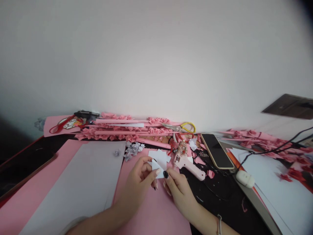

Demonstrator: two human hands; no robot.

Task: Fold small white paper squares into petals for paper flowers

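Observation:
Between my two hands is a small white paper piece (156, 165), partly folded, held above a pink sheet (156, 205). My left hand (143, 174) pinches its left side between thumb and fingers. At the lower right corner, my right hand (176, 185) is closed on the same paper. More small white paper squares (161, 156) lie just beyond my fingers. Left of them sits a cluster of folded white paper flowers (133, 149). A pink glue gun (189, 164) rests right of my hands, its nozzle end decorated or crusted.
Yellow-handled scissors (181, 127) lie on pink paper flower stems (117, 130) along the wall. A phone (217, 151), a white earbud case (245, 179) and black cables (269, 151) are at right. Large white sheets (85, 182) cover the left side.

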